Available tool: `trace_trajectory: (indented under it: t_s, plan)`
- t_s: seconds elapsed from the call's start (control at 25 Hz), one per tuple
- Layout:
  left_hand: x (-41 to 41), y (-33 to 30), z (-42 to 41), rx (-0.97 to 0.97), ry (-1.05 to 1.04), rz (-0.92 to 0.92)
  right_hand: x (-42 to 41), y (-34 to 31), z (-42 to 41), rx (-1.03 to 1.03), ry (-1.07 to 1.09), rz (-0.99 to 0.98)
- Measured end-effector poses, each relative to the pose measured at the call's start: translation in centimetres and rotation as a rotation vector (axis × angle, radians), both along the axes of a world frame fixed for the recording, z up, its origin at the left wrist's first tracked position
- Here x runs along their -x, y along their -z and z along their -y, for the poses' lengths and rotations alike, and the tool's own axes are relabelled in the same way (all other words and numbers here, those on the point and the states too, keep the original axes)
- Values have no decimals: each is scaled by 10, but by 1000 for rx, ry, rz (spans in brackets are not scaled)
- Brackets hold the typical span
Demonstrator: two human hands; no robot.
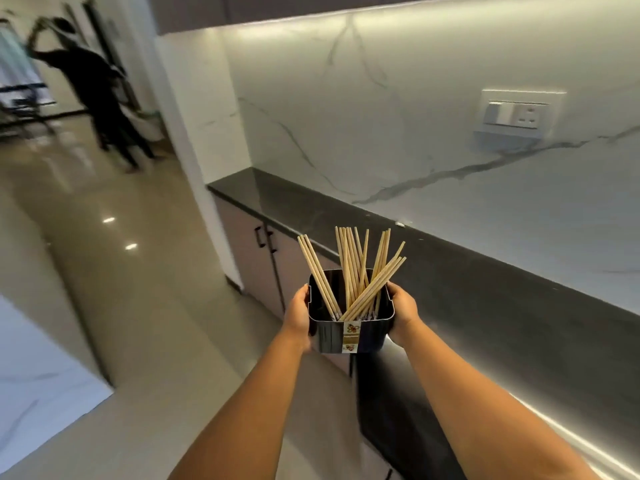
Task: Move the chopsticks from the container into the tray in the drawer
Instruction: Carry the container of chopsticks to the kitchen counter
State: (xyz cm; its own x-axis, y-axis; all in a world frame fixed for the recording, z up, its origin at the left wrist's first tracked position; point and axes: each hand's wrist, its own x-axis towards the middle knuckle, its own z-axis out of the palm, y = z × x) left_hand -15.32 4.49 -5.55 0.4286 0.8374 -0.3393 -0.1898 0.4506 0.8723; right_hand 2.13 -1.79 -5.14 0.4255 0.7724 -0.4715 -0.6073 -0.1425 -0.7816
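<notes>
Black container held in the air between both hands, out in front of the dark tabletop. Left hand pressed flat to its left wall, fingers wrapped round the far side; right hand mirrored on the right wall, fingers curled over the rim. Chopsticks stood loose inside, fanned, tips leaning above the rim. Blurred person far left on the floor.

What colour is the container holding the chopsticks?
Black container, seen clearly in the head view.
</notes>
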Motion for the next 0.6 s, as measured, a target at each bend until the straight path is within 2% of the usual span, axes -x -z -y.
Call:
trace_trajectory:
  t_s: [0.32, 0.6]
  plan:
    - [205, -12, -3, -70, -470, -43, 192, -16, -84, -19, -457, 91]
    - [392, -27, 34, -92, -789, -98, 395, -24, -103, -73, -807, 69]
